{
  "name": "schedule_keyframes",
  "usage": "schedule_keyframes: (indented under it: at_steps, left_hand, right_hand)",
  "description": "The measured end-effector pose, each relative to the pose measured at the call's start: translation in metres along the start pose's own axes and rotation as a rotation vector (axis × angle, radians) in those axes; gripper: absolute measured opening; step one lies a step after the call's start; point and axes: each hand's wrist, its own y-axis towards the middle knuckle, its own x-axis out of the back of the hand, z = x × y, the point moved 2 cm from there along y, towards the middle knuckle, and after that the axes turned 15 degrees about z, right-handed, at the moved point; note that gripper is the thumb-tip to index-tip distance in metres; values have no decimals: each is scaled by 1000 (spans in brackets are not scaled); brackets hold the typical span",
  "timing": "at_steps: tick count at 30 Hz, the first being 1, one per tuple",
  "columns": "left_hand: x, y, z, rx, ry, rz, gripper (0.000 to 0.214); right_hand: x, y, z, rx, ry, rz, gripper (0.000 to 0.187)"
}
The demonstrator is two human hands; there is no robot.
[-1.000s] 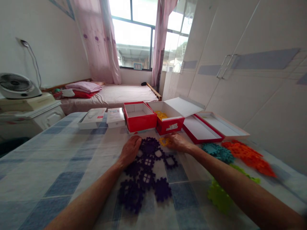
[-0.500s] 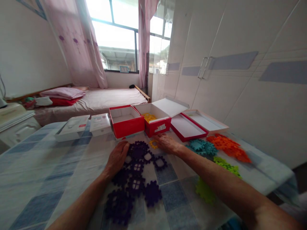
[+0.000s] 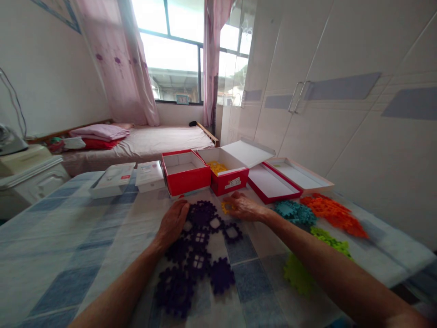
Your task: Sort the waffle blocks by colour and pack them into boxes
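My right hand (image 3: 246, 207) is closed with its fingertips on a small yellow gear-edged plastic piece (image 3: 225, 208), just in front of the red box with yellow pieces. My left hand (image 3: 174, 222) lies low on the table, fingers extended against the left edge of a spread of dark purple gear-edged pieces (image 3: 201, 213). Some of these pieces are solid and others have square or windowed centres. One purple frame piece (image 3: 232, 232) lies at the right side of the spread, below my right hand. Several yellow pieces (image 3: 217, 167) are inside the open red box (image 3: 229, 182).
Teal pieces (image 3: 295, 213), orange pieces (image 3: 334, 214) and lime green pieces (image 3: 298, 273) lie in piles at the right. Another red box (image 3: 187, 180), a red-rimmed lid (image 3: 275, 187) and white boxes (image 3: 114, 180) line the back. A checked cloth (image 3: 58, 291) covers the table.
The whole view has shifted slightly, so everything sits a little further right. Both hands stay at nearly the same places, the right one still at the yellow piece.
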Motion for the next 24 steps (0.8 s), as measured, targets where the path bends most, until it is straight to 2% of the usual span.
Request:
schedule_keyframes:
  at_steps: [4, 9, 12, 14, 18, 19, 21, 22, 24]
  left_hand:
    - [-1, 1, 1, 0, 7, 4, 47]
    - [-2, 1, 3, 1, -1, 9, 48]
    - [-2, 1, 3, -3, -6, 10, 49]
    - [-3, 2, 3, -16, -13, 20, 50]
    - [-3, 2, 5, -8, -14, 13, 50]
    - [-3, 2, 6, -4, -14, 7, 50]
    - [-3, 2, 7, 2, -11, 0, 50]
    - [-3, 2, 8, 4, -11, 2, 50]
    - [-4, 2, 8, 3, -10, 7, 51]
  right_hand:
    - [5, -2, 3, 3, 25, 10, 50]
    - [-4, -4, 2, -28, 90, -115, 45]
    - [-3, -9, -4, 11, 265, -231, 36]
    - [13, -9, -8, 16, 420, -291, 34]
    - [74, 4, -11, 41, 723, -484, 59]
    - [89, 9, -12, 22, 702, -551, 66]
    - [111, 19, -17, -87, 517, -649, 75]
    - [116, 23, -20, -154, 393, -658, 75]
    - [113, 29, -28, -239, 177, -589, 67]
